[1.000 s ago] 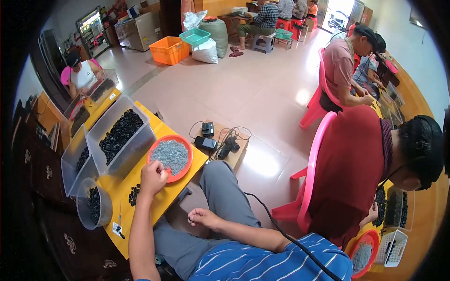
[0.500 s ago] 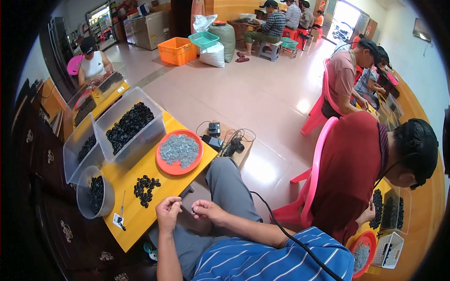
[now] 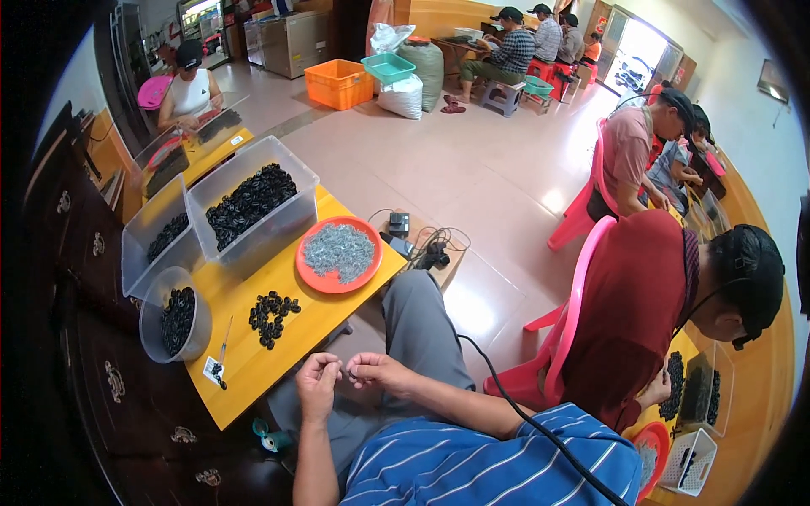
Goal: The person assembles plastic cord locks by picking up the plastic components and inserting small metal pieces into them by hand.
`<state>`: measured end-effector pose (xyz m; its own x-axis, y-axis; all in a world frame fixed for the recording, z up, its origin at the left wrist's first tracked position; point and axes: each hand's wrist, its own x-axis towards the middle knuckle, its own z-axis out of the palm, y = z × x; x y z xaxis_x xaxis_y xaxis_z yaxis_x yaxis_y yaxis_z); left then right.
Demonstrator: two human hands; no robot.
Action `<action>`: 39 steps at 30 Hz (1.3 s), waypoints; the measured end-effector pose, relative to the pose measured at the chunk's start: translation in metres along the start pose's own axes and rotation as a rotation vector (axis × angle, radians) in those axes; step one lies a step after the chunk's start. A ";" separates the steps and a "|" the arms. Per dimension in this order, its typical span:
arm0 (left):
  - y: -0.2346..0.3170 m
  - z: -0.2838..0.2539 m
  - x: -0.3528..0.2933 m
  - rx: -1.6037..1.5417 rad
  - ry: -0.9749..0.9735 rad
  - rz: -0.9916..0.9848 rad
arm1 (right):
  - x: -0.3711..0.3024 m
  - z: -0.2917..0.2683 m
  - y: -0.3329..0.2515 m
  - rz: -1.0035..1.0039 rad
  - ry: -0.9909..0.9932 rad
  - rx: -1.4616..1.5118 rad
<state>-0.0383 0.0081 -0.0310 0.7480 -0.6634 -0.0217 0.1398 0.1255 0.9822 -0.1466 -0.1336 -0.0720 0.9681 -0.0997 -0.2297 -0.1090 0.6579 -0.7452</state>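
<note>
Above my lap, my left hand point(image 3: 319, 386) and my right hand point(image 3: 384, 374) face each other, fingertips almost touching. My right fingers pinch a small dark piece, mostly hidden by them. The left thumb and forefinger are pressed together; what they hold, if anything, is too small to make out. Left of my hands, a loose cluster of small black ring-like parts point(image 3: 270, 320) lies on the yellow table point(image 3: 245, 384). Behind it sits a red plate point(image 3: 309, 277) heaped with tiny greyish, clear-looking pieces point(image 3: 339, 251).
A large clear bin point(image 3: 291, 207), a second clear bin point(image 3: 139, 274) and a round tub point(image 3: 202, 333) hold black parts. A thin screwdriver-like tool point(image 3: 226, 337) lies nearby. Cables and small devices point(image 3: 426, 249) rest on a low stand. A person in red point(image 3: 633, 295) sits close on my right.
My hands have come closer together, fingertips nearly meeting. The whole view has shifted slightly, so the table appears a little higher and farther right.
</note>
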 end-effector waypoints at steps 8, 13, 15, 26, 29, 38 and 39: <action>0.008 0.002 -0.007 0.154 -0.011 0.068 | 0.002 0.006 -0.008 -0.003 -0.030 -0.012; 0.011 -0.001 -0.008 0.277 0.024 0.218 | 0.004 0.019 -0.013 0.002 -0.046 -0.025; 0.016 0.004 -0.008 0.253 0.063 0.258 | 0.003 0.027 -0.020 0.007 0.022 -0.075; 0.017 -0.007 0.006 0.249 -0.039 0.257 | 0.008 0.031 -0.044 0.069 0.009 -0.008; 0.027 -0.005 0.003 0.142 -0.053 0.158 | 0.013 0.027 -0.041 0.025 -0.044 -0.001; 0.030 -0.005 0.002 0.388 0.067 0.220 | 0.026 0.017 -0.042 -0.172 0.054 -0.488; 0.030 -0.006 0.002 0.503 0.103 0.276 | 0.028 0.013 -0.039 -0.221 0.065 -0.649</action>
<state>-0.0290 0.0146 -0.0029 0.7756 -0.5779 0.2540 -0.3756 -0.0990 0.9215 -0.1121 -0.1526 -0.0409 0.9699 -0.2381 -0.0507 -0.0427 0.0386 -0.9983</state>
